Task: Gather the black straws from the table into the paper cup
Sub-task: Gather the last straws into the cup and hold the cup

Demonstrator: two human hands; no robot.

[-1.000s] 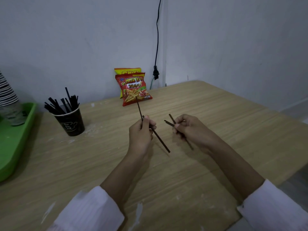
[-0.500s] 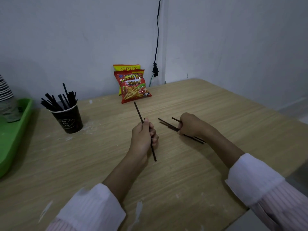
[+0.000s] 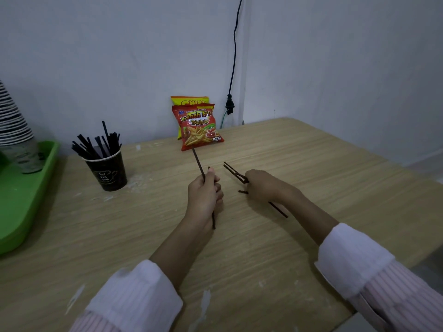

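Green tray at nine o'clock, striped cup stack standing on it at ten, red fries bag at twelve, yellow bag just behind it, black cable hanging down the wall at one

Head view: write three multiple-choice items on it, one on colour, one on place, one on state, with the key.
1. What colour is the rimmed plastic tray at the left edge? A. green B. red C. blue
2. Where does the black paper cup of straws stand? A. on the tray B. on the wooden table, beside the tray C. on the floor
3. What is the left hand doing? A. lying flat, empty B. gripping a thin black straw C. reaching into the cup
Key: 1 A, its rim is bright green; 2 B, its base rests on bare wood; 3 B, its fingers curl round the straw.
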